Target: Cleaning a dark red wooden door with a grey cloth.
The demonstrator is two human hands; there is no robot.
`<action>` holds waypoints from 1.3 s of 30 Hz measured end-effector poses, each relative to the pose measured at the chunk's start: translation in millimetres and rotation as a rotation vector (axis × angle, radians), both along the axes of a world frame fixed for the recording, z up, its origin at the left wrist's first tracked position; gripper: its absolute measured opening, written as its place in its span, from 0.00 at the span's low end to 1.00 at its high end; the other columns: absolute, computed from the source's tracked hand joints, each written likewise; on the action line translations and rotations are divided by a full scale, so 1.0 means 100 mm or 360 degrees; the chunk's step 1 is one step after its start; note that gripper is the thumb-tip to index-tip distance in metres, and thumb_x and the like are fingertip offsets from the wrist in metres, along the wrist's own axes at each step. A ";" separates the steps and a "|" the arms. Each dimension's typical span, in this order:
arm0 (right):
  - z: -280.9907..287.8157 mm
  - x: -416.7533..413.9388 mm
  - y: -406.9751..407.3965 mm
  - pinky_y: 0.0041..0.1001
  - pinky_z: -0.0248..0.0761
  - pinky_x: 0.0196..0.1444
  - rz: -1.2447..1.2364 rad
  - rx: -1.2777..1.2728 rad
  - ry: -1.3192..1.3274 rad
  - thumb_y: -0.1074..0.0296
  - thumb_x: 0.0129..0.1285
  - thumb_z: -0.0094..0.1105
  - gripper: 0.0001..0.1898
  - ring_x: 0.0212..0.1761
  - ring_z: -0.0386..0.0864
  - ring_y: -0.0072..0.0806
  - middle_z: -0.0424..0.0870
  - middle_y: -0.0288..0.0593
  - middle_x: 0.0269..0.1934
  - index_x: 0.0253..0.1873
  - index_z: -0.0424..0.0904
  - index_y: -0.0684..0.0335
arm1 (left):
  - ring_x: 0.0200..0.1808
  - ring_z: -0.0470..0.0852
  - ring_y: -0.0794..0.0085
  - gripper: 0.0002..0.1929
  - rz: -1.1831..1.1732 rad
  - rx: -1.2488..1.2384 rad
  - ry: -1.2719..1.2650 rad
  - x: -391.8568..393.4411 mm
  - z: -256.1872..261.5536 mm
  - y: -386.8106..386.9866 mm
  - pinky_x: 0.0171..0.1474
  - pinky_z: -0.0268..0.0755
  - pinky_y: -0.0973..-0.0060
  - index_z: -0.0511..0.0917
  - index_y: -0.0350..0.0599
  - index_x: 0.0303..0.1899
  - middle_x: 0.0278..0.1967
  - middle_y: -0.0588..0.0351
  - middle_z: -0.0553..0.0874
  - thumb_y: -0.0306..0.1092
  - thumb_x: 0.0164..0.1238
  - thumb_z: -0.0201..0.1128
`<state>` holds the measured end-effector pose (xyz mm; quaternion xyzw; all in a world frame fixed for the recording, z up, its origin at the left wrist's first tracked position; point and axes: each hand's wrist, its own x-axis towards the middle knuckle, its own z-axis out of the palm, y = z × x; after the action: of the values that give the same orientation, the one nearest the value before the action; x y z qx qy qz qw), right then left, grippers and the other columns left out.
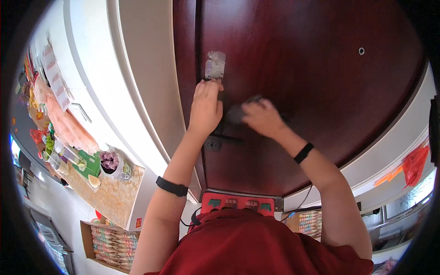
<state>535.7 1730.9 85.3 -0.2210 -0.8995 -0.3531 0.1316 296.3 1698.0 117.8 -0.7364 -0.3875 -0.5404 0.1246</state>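
Observation:
A dark red wooden door [292,62] fills the view in front of me. My left hand [207,108] lies against the black door lock plate [220,126] near the door's left edge, just under a torn silvery sticker [216,64]. Its fingertips bend over the plate's top end, and the hand hides much of the plate. Below it, a black lever handle [230,139] points right. To the right, my right hand [264,117] is blurred by motion and closed on a dark grey item [235,114], perhaps a cloth, close to the door's surface.
A peephole [361,51] sits in the door. At left stands a cabinet with a patterned cloth top [117,202], bearing a potted plant [109,161] and a green box [87,161]. A red doormat [237,199] lies at the threshold. Cartons of wrapped goods [115,245] flank me.

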 end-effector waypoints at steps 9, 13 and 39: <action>-0.02 0.70 -0.11 0.60 0.55 0.68 -0.0552 0.0359 0.0691 0.64 0.57 0.66 0.08 0.75 0.62 0.49 0.62 0.43 0.78 0.43 0.86 0.50 | 0.59 0.76 0.40 0.19 0.0027 0.0064 -0.0066 0.08 -0.09 0.07 0.71 0.61 0.47 0.73 0.38 0.48 0.53 0.41 0.81 0.17 0.53 0.58; -1.37 1.15 -0.33 0.47 0.64 0.68 -0.0480 -0.0330 -0.0054 0.59 0.63 0.62 0.09 0.73 0.68 0.28 0.58 0.29 0.80 0.44 0.87 0.51 | 0.58 0.78 0.44 0.20 0.0057 0.0115 -0.0023 0.10 -0.08 0.10 0.71 0.61 0.48 0.74 0.36 0.52 0.50 0.43 0.82 0.17 0.54 0.58; -0.91 3.16 -0.53 0.71 0.47 0.72 -0.0870 -0.0378 0.0266 0.57 0.63 0.59 0.11 0.75 0.65 0.29 0.61 0.28 0.78 0.47 0.80 0.49 | 0.55 0.84 0.56 0.14 0.0561 0.0316 -0.0213 0.59 -0.28 0.32 0.72 0.64 0.52 0.76 0.36 0.48 0.49 0.47 0.86 0.22 0.61 0.69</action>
<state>851.5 1677.7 -5.7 -0.4970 -0.8277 -0.2485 0.0784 355.0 1730.4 90.2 -0.6039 -0.4626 -0.5933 0.2633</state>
